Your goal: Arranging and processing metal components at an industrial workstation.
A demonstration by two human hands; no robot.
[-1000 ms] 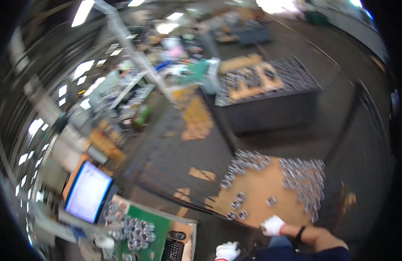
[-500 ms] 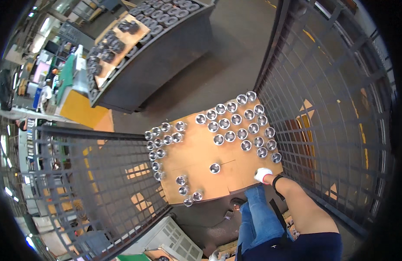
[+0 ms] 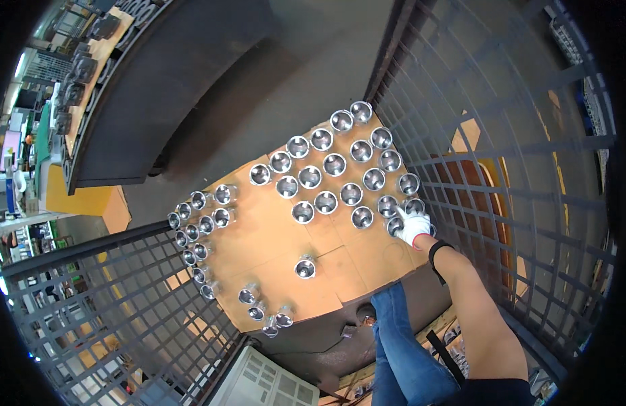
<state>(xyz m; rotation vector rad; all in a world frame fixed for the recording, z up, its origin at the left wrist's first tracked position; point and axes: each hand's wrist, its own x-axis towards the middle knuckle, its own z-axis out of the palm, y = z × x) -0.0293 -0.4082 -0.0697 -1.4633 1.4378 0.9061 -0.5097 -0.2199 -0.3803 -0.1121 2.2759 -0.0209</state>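
My right hand [image 3: 413, 224], in a white glove, is over the right edge of the cardboard sheet [image 3: 252, 243]. Its index finger stretches out among the silver, cup-shaped metal parts there, which look like pistons. The finger is beside one metal part [image 3: 395, 227], partly hidden under the hand, and close to another [image 3: 387, 206]. The hand covers part of one more behind it, and no part is seen lifted. Several like parts stand hollow side up in rows across the right half. A lone metal part [image 3: 305, 267] stands near the middle front. My left hand is out of view.
Dark mesh walls rise on the left [image 3: 117, 291] and right [image 3: 489, 135] of the cardboard. More metal parts line its left edge and front left corner. A dark bench [image 3: 171, 81] stands beyond the far edge. A pale vented cabinet [image 3: 269, 382] is at the lower left.
My right hand has moved from the cardboard's near right edge forward to the metal parts. The view has come closer and shifted. My left hand, partly visible at the bottom before, has left the picture.
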